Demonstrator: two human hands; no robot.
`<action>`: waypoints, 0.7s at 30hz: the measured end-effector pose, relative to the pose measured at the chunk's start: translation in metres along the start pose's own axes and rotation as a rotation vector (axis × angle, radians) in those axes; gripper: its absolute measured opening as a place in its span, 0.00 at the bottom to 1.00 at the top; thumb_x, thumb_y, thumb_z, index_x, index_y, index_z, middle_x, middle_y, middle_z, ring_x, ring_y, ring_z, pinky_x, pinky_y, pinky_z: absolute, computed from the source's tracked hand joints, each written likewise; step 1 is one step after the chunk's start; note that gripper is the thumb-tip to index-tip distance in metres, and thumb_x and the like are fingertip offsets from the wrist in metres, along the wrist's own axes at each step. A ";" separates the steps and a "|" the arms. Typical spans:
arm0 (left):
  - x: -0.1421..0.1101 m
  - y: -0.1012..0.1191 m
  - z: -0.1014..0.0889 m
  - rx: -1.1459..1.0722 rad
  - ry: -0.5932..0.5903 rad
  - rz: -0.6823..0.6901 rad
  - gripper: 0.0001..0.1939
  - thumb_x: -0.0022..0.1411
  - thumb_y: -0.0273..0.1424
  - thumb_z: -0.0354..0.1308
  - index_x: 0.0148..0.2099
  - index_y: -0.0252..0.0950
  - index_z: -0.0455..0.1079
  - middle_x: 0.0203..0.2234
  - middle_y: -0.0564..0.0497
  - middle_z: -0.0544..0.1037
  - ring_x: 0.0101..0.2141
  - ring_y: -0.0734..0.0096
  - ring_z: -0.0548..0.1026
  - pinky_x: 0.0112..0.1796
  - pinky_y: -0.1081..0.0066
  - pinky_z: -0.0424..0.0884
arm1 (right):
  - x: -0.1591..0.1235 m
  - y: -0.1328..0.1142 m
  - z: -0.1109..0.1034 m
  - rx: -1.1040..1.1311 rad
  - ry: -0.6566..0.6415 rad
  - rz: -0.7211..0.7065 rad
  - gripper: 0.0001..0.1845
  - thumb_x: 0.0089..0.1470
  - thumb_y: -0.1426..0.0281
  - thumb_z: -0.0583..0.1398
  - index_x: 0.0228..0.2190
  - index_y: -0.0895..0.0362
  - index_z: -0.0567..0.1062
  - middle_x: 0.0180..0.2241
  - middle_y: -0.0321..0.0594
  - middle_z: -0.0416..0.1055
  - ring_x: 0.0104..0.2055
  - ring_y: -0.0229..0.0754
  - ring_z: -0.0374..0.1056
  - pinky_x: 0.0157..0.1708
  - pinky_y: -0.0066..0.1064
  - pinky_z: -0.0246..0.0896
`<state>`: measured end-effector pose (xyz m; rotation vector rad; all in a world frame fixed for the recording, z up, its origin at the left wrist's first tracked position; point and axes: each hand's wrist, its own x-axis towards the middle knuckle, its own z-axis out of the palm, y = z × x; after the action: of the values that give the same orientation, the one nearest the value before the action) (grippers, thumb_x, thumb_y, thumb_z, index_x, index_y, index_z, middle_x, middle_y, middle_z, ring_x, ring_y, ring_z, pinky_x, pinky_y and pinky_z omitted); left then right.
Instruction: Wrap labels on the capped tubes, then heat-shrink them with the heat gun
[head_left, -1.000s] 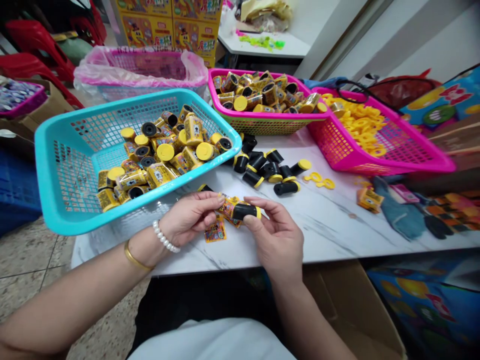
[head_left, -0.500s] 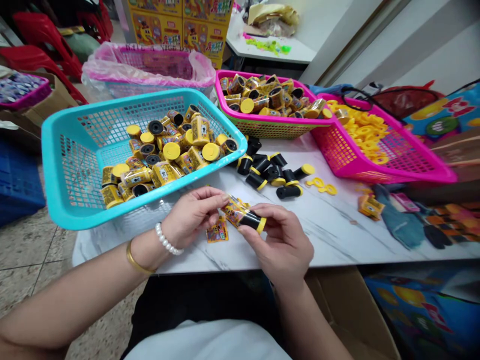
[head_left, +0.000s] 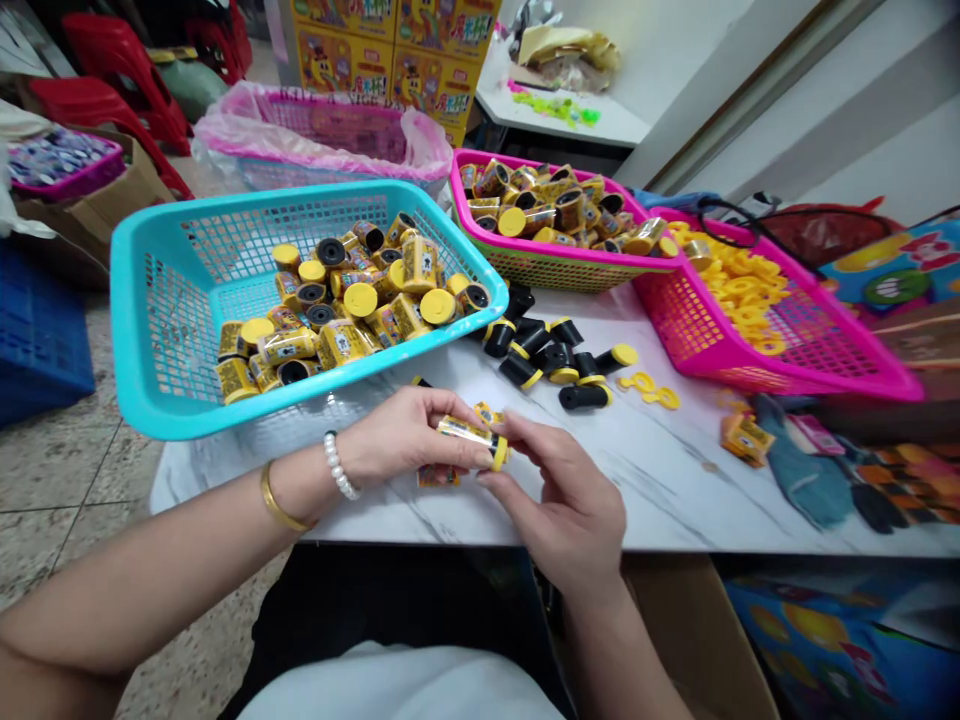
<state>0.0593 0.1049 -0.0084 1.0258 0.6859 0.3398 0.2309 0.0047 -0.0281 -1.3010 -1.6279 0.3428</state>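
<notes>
Low over the table, a small black bottle with a yellow cap and a shiny yellow printed sleeve lies between my hands. My left hand is closed round its sleeved body, thumb along the near side. Thumb and fingers of my right hand pinch the yellow cap end. Under my left hand, partly hidden, are flat printed sleeves. Bare black bottles with yellow caps lie loose in a heap just beyond my hands.
A blue basket holds sleeved bottles at left. A pink basket behind the heap holds more. At right, another pink basket contains yellow ring pieces. Yellow rings, a sleeve stack and gloves lie on the table.
My left hand has moved from the sleeve's end to wrap the bottle's body. The sleeve now covers the black body up near the cap. The view has shifted slightly.
</notes>
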 end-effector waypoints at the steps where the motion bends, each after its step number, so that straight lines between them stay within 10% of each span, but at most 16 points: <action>1: 0.000 0.000 0.000 0.010 -0.004 0.001 0.20 0.45 0.36 0.74 0.37 0.32 0.72 0.21 0.52 0.76 0.19 0.78 0.70 0.23 0.76 0.66 | 0.000 0.000 0.000 -0.025 -0.011 -0.034 0.29 0.52 0.77 0.67 0.55 0.46 0.74 0.46 0.41 0.76 0.46 0.45 0.73 0.46 0.42 0.74; 21: -0.003 0.004 -0.009 0.021 -0.136 -0.086 0.28 0.50 0.54 0.66 0.32 0.32 0.70 0.21 0.48 0.76 0.18 0.76 0.71 0.20 0.76 0.66 | 0.012 0.016 0.001 -0.010 0.011 -0.118 0.17 0.51 0.73 0.69 0.44 0.50 0.79 0.42 0.43 0.78 0.43 0.46 0.76 0.43 0.43 0.75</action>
<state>0.0513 0.1108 -0.0064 1.0261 0.6101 0.1870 0.2401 0.0216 -0.0341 -1.2060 -1.6903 0.2559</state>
